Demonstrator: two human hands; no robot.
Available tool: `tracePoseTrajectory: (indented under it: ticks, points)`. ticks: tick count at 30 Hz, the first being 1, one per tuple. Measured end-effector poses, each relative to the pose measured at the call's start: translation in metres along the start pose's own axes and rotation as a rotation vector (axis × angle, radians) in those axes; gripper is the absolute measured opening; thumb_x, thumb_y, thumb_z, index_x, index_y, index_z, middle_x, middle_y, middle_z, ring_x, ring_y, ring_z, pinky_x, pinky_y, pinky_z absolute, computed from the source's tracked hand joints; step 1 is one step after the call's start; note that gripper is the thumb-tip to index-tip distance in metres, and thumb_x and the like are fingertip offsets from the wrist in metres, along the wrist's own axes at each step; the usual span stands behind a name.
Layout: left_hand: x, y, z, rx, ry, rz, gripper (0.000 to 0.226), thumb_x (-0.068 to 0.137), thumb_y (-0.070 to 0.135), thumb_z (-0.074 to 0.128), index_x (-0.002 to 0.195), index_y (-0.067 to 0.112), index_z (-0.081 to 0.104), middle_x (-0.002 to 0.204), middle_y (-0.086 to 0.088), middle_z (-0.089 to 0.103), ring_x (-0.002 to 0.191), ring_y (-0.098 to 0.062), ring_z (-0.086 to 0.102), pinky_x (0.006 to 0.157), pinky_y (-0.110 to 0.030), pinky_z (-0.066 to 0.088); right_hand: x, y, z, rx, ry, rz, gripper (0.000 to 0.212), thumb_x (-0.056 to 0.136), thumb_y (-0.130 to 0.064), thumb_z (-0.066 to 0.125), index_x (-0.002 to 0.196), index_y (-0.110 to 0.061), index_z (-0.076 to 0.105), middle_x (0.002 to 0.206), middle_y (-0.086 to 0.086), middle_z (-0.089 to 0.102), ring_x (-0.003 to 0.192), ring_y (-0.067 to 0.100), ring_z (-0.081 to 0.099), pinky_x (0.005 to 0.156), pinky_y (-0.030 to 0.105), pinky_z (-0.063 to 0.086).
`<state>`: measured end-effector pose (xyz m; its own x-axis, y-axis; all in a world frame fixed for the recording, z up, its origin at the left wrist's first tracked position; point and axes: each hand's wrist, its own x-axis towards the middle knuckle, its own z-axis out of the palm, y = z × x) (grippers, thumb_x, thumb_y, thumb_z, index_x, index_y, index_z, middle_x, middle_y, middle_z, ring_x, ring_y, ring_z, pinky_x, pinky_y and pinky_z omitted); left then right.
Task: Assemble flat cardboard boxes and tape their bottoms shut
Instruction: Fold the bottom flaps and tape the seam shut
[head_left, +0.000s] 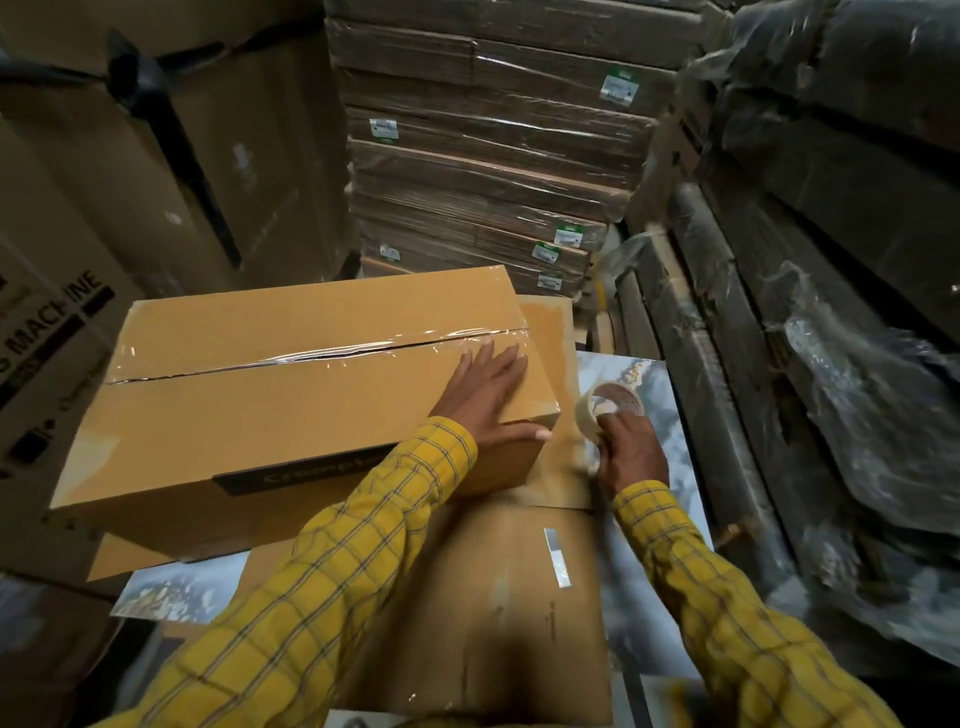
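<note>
1. So the assembled cardboard box (291, 410) sits bottom-up on flat cardboard sheets (483, 613) on the bench (644, 613), clear tape (311, 348) running along its centre seam.
2. Left hand (488, 395) lies flat on the box's right end, fingers (506, 358) straight, thumb over the near edge.
3. Right hand (628, 452), just right of the box, has its fingers curled round a tape roll (608, 410).
4. Behind the box: wrapped stacks of flat cartons (483, 156).
</note>
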<state>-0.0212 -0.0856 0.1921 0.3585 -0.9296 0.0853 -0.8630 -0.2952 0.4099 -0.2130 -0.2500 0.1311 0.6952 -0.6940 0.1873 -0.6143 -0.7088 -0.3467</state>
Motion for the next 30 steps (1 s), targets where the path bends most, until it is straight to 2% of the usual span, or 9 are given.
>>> tracePoseTrajectory:
  ticks: [2, 4, 7, 13, 19, 21, 23, 27, 30]
  points:
    - [0.007, 0.006, 0.003, 0.173, -0.066, 0.006, 0.112, 0.076, 0.082, 0.051, 0.159, 0.015, 0.017, 0.167, -0.005, 0.007, 0.153, -0.034, -0.002, 0.123, -0.053, -0.003, 0.001, 0.027, 0.02, -0.084, -0.184, 0.095, 0.033, 0.091, -0.01, 0.059, 0.123, -0.011, 0.066, 0.127, 0.018, 0.059, 0.123, 0.039, 0.047, 0.091, 0.044, 0.05]
    - [0.013, 0.008, 0.008, 0.295, -0.08, -0.003, 0.104, 0.083, 0.08, 0.045, 0.159, 0.016, 0.015, 0.167, -0.006, 0.007, 0.153, -0.035, 0.0, 0.123, -0.053, 0.001, -0.004, 0.048, 0.036, -0.15, -0.339, 0.166, 0.041, 0.095, -0.013, 0.054, 0.135, -0.016, 0.059, 0.139, 0.015, 0.053, 0.132, 0.036, 0.041, 0.103, 0.041, 0.044]
    - [0.016, 0.008, 0.014, 0.393, -0.06, 0.004, 0.094, 0.089, 0.076, 0.035, 0.159, 0.016, 0.016, 0.167, -0.007, 0.009, 0.153, -0.036, 0.003, 0.123, -0.054, 0.005, -0.017, 0.069, 0.057, -0.151, -0.407, 0.219, 0.056, 0.094, -0.017, 0.06, 0.149, -0.02, 0.048, 0.155, 0.011, 0.041, 0.145, 0.031, 0.032, 0.117, 0.035, 0.03]
    - [0.013, 0.007, 0.018, 0.47, -0.049, 0.01, 0.092, 0.09, 0.074, 0.025, 0.159, 0.015, 0.012, 0.167, -0.007, 0.006, 0.153, -0.035, 0.004, 0.123, -0.053, 0.009, -0.024, 0.085, 0.077, -0.262, -0.588, 0.321, 0.072, 0.088, -0.029, 0.07, 0.152, -0.02, 0.037, 0.156, 0.012, 0.033, 0.147, 0.032, 0.027, 0.115, 0.04, 0.037]
    - [0.013, 0.007, 0.016, 0.487, -0.068, 0.005, 0.091, 0.091, 0.073, 0.016, 0.159, 0.014, 0.005, 0.168, -0.008, -0.001, 0.153, -0.035, -0.002, 0.123, -0.052, 0.004, -0.031, 0.085, 0.084, -0.218, -0.601, 0.362, 0.073, 0.089, -0.026, 0.07, 0.153, -0.018, 0.035, 0.157, 0.012, 0.033, 0.144, 0.032, 0.034, 0.112, 0.04, 0.039]
    - [0.012, 0.007, 0.016, 0.503, -0.076, 0.013, 0.088, 0.095, 0.07, 0.019, 0.159, 0.013, 0.002, 0.167, -0.009, -0.003, 0.153, -0.036, -0.004, 0.123, -0.053, 0.003, -0.033, 0.078, 0.083, -0.189, -0.536, 0.387, 0.06, 0.094, -0.021, 0.063, 0.149, -0.014, 0.04, 0.153, 0.014, 0.038, 0.14, 0.032, 0.039, 0.111, 0.041, 0.04]
    - [0.012, 0.007, 0.017, 0.513, -0.08, 0.025, 0.086, 0.096, 0.068, 0.019, 0.159, 0.012, 0.0, 0.167, -0.01, -0.004, 0.153, -0.038, -0.005, 0.123, -0.054, 0.003, -0.038, 0.07, 0.083, -0.155, -0.389, 0.38, 0.043, 0.097, -0.012, 0.053, 0.14, -0.009, 0.05, 0.145, 0.016, 0.048, 0.132, 0.033, 0.047, 0.107, 0.043, 0.042]
    - [0.009, 0.004, 0.015, 0.51, -0.103, 0.074, 0.082, 0.1, 0.061, 0.022, 0.159, 0.01, -0.003, 0.166, -0.014, -0.008, 0.152, -0.039, -0.007, 0.122, -0.055, 0.002, -0.037, 0.045, 0.071, -0.01, -0.208, 0.447, 0.045, 0.089, -0.013, 0.063, 0.133, -0.011, 0.06, 0.138, 0.014, 0.056, 0.131, 0.035, 0.048, 0.105, 0.044, 0.044]
    - [0.007, -0.005, 0.005, 0.469, -0.17, 0.172, 0.08, 0.102, 0.059, 0.024, 0.159, 0.01, -0.004, 0.166, -0.015, -0.011, 0.152, -0.038, -0.011, 0.123, -0.053, -0.003, -0.029, 0.004, 0.055, 0.135, 0.033, 0.478, 0.032, 0.091, -0.02, 0.06, 0.12, -0.01, 0.067, 0.121, 0.015, 0.064, 0.118, 0.038, 0.055, 0.097, 0.043, 0.045]
